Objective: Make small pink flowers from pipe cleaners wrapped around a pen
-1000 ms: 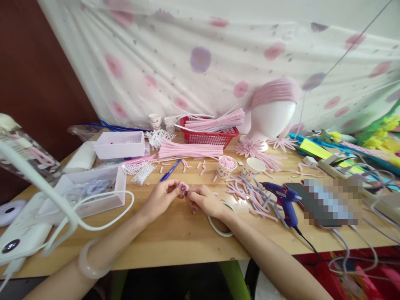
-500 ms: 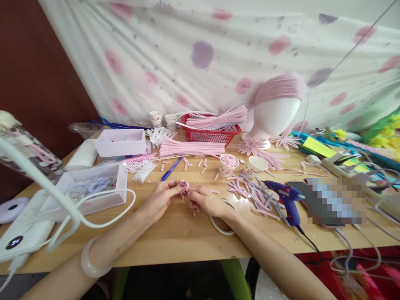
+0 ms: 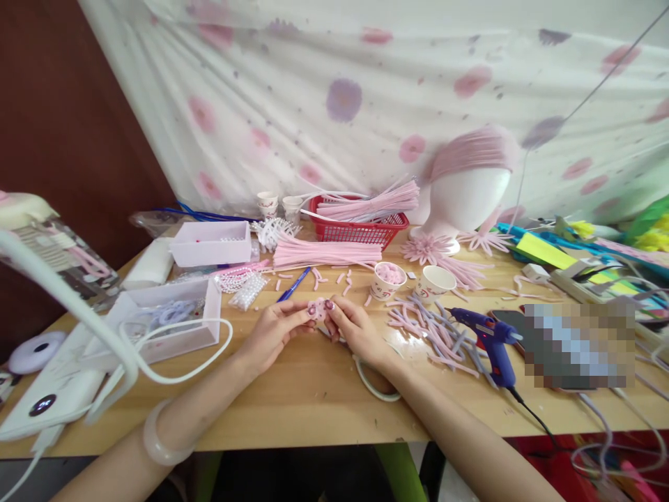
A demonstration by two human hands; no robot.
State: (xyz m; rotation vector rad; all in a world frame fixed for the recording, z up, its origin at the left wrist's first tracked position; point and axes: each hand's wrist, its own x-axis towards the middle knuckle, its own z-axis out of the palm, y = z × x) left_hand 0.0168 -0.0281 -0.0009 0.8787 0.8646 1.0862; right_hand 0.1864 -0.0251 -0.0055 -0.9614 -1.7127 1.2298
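Between my two hands, over the middle of the wooden table, is a small pale pink flower-shaped piece (image 3: 320, 311). My left hand (image 3: 279, 326) pinches its left side between thumb and fingers. On the other side my right hand (image 3: 356, 329) pinches it too, the thumb pressed near its edge. Fingers cover part of the piece, so its exact make cannot be told. Just beyond the hands lie a blue pen (image 3: 295, 284) and short pink cut pieces (image 3: 318, 279). A paper cup of pink bits (image 3: 389, 289) stands to the right, beside another paper cup (image 3: 435, 288).
A blue glue gun (image 3: 488, 341) lies to the right by cut pipe-cleaner strips (image 3: 433, 335) and a phone. Behind are pink pipe cleaners (image 3: 328, 253), a red basket (image 3: 355, 234) and a white head form (image 3: 465, 199). White boxes (image 3: 212, 247) and a lamp arm stand left.
Both hands have drawn slightly apart, with thumbs now upright at the piece, so more of its pink face shows. The whole view has shifted a little.
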